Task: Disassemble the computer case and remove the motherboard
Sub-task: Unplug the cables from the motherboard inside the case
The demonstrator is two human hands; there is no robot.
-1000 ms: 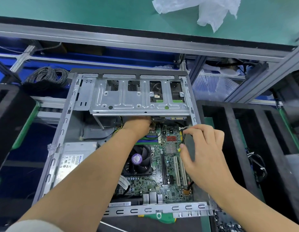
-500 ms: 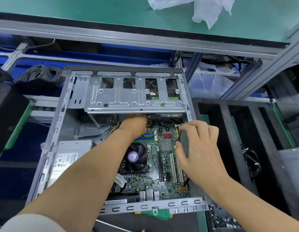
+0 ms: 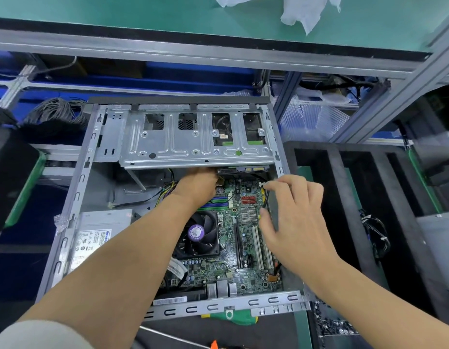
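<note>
Left hand point(image 3: 197, 182) fingers hidden under drive cage point(image 3: 193, 137) (grip unclear), right hand point(image 3: 293, 217) pinching cable point(image 3: 266, 197)

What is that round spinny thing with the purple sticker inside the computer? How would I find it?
Look inside the open computer case lying on its side, at the green motherboard on its floor. Near the board's middle, just right of the left forearm, sits a black fan. It is the only round part there, and a purple sticker marks its hub.

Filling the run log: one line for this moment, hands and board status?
left hand: reaches under drive cage, fingers hidden | right hand: pinches black cable | motherboard: in case
</note>
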